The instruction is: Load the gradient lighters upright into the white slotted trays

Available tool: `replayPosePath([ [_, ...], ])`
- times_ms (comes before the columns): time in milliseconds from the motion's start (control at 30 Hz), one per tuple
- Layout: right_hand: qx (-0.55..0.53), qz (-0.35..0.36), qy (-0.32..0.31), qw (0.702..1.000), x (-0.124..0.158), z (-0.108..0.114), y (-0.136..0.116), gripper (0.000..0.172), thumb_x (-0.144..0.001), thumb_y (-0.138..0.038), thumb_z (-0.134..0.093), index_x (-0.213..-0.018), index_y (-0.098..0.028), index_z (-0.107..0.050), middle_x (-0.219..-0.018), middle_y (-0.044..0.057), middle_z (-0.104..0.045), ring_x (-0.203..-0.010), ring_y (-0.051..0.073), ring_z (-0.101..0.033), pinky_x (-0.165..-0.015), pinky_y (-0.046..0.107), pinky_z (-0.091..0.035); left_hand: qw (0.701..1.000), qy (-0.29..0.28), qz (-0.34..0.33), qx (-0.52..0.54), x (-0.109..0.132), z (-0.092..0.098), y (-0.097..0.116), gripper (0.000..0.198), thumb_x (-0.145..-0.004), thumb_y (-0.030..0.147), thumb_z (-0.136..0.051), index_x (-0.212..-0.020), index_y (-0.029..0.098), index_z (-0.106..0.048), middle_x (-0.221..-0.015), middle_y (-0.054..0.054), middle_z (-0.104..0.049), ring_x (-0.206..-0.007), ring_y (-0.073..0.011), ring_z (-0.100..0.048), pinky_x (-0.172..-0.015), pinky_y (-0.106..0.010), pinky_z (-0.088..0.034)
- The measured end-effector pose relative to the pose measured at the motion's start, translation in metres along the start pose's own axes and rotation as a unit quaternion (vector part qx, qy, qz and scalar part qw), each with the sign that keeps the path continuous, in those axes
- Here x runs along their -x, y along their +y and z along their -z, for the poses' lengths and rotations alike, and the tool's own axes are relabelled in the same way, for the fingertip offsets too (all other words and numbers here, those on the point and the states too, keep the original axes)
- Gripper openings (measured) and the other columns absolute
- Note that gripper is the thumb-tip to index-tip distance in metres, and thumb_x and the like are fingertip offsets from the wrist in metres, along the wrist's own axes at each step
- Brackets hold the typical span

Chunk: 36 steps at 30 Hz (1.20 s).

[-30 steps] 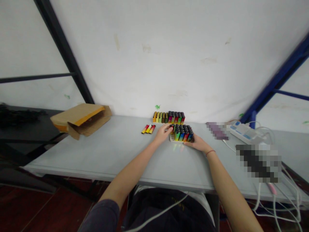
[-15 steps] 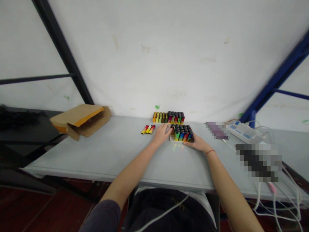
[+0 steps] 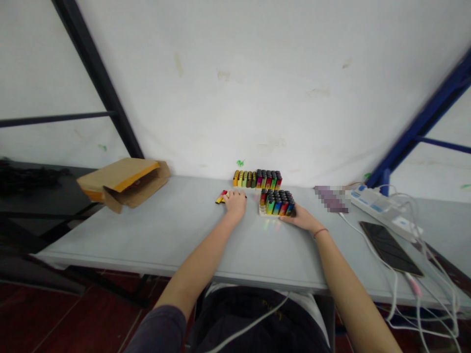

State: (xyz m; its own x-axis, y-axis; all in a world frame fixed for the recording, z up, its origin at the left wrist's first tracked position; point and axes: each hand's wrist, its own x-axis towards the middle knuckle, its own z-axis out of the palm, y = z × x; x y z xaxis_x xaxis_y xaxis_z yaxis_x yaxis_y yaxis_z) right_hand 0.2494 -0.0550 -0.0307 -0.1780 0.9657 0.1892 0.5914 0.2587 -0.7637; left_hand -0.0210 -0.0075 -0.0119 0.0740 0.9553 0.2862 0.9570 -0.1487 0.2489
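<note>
My left hand [image 3: 234, 202] is over the loose lighters [image 3: 221, 197] lying on the table, its fingers curled down on one. Red and yellow bodies show left of the fingers, and a dark tip sticks out on the right; the rest is covered. My right hand [image 3: 300, 217] grips the right side of a white tray [image 3: 268, 214] packed with upright black-topped lighters [image 3: 279, 202] in several colours. At the tray's front left corner some slots hold no lighter.
Behind the tray, against the wall, stand more upright lighters: a yellow-to-olive group [image 3: 244, 179] and a mixed-colour group [image 3: 269, 180]. An open cardboard box [image 3: 123, 181] lies at the left. On the right are a dark phone [image 3: 390, 247], a power strip [image 3: 382, 211] and white cables.
My left hand has moved left, from the tray's left side to the loose lighters, and its fingers have come down on them. My right hand and the tray have stayed put.
</note>
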Motion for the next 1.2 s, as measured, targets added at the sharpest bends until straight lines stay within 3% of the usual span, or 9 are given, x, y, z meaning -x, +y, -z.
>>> replayPosePath([
  [133, -0.002, -0.003, 0.002, 1.0, -0.001, -0.001, 0.005, 0.078, -0.07, -0.052, -0.082, -0.136, -0.019, -0.054, -0.132, 0.012, -0.066, -0.121, 0.035, -0.062, -0.109, 0.055, -0.047, 0.99, 0.019, 0.01, 0.141, -0.005, -0.004, 0.001, 0.02, -0.094, 0.02, -0.051, -0.087, 0.016, -0.069, -0.108, -0.017, -0.068, -0.116, -0.0316, -0.055, -0.1, -0.048, -0.036],
  [200, -0.006, -0.002, -0.001, 1.0, -0.001, -0.001, 0.008, 0.079, -0.071, -0.054, -0.081, -0.137, -0.02, -0.053, -0.131, 0.013, -0.067, -0.122, 0.035, -0.062, -0.109, 0.056, -0.047, 0.956, 0.019, 0.02, 0.291, -0.009, -0.004, 0.004, 0.02, -0.093, 0.022, -0.052, -0.076, 0.018, -0.063, -0.095, -0.012, -0.068, -0.105, -0.0262, -0.061, -0.095, -0.04, -0.043],
  [300, -0.008, -0.001, -0.005, 1.0, -0.002, -0.002, 0.01, 0.08, -0.071, -0.055, -0.081, -0.137, -0.02, -0.053, -0.13, 0.012, -0.067, -0.121, 0.035, -0.063, -0.11, 0.056, -0.046, 0.842, -0.032, 0.089, 0.532, -0.012, -0.002, 0.014, 0.024, -0.098, 0.033, -0.044, -0.08, 0.02, -0.053, -0.079, -0.004, -0.064, -0.073, -0.017, -0.065, -0.072, -0.03, -0.05],
  [400, -0.005, -0.002, 0.0, 1.0, -0.002, -0.001, 0.009, 0.078, -0.07, -0.054, -0.081, -0.135, -0.02, -0.054, -0.13, 0.012, -0.067, -0.12, 0.035, -0.063, -0.109, 0.055, -0.047, 0.715, -0.089, 0.158, 0.675, -0.009, 0.001, 0.024, 0.027, -0.099, 0.045, -0.039, -0.086, 0.022, -0.046, -0.067, 0.003, -0.058, -0.046, -0.0107, -0.052, -0.05, -0.023, -0.043],
  [500, -0.005, -0.007, -0.002, 1.0, -0.001, -0.001, 0.008, 0.078, -0.07, -0.053, -0.081, -0.135, -0.019, -0.055, -0.131, 0.012, -0.067, -0.119, 0.035, -0.064, -0.108, 0.055, -0.048, 0.654, -0.122, 0.177, 0.725, -0.005, 0.005, 0.028, 0.038, -0.094, 0.057, -0.043, -0.079, 0.022, -0.044, -0.054, 0.007, -0.045, -0.035, -0.0068, -0.035, -0.04, -0.019, -0.028],
  [633, -0.004, -0.019, -0.004, 1.0, -0.001, -0.001, 0.007, 0.081, -0.069, -0.054, -0.081, -0.135, -0.017, -0.054, -0.131, 0.014, -0.067, -0.12, 0.036, -0.063, -0.108, 0.056, -0.047, 0.628, -0.15, 0.192, 0.739, -0.003, 0.01, 0.026, 0.051, -0.088, 0.067, -0.045, -0.067, 0.02, -0.045, -0.048, 0.008, -0.035, -0.033, -0.0053, -0.028, -0.037, -0.019, -0.02],
  [833, 0.004, -0.005, 0.002, 1.0, 0.0, -0.001, 0.006, 0.082, -0.07, -0.055, -0.081, -0.138, -0.019, -0.052, -0.133, 0.013, -0.066, -0.119, 0.035, -0.064, -0.108, 0.055, -0.047, 0.621, -0.155, 0.204, 0.741, -0.001, 0.013, 0.027, 0.046, -0.091, 0.055, -0.037, -0.06, 0.021, -0.04, -0.044, 0.008, -0.029, -0.033, -0.0058, -0.021, -0.037, -0.02, -0.016],
  [1033, 0.012, -0.011, -0.006, 1.0, -0.001, -0.001, 0.006, 0.081, -0.071, -0.055, -0.079, -0.137, -0.017, -0.052, -0.134, 0.015, -0.065, -0.12, 0.035, -0.063, -0.108, 0.054, -0.047, 0.586, -0.1, 0.244, 0.766, 0.003, 0.014, 0.031, 0.039, -0.091, 0.044, -0.032, -0.059, 0.023, -0.035, -0.041, 0.007, -0.024, -0.033, -0.0072, -0.016, -0.035, -0.021, -0.012],
  [1200, 0.008, -0.017, -0.01, 1.0, -0.002, -0.001, 0.009, 0.082, -0.07, -0.055, -0.08, -0.137, -0.016, -0.052, -0.133, 0.014, -0.066, -0.119, 0.035, -0.063, -0.108, 0.054, -0.047, 0.574, -0.057, 0.255, 0.776, 0.003, 0.013, 0.033, 0.043, -0.093, 0.049, -0.031, -0.058, 0.023, -0.034, -0.041, 0.007, -0.026, -0.032, -0.0071, -0.018, -0.035, -0.021, -0.012],
])
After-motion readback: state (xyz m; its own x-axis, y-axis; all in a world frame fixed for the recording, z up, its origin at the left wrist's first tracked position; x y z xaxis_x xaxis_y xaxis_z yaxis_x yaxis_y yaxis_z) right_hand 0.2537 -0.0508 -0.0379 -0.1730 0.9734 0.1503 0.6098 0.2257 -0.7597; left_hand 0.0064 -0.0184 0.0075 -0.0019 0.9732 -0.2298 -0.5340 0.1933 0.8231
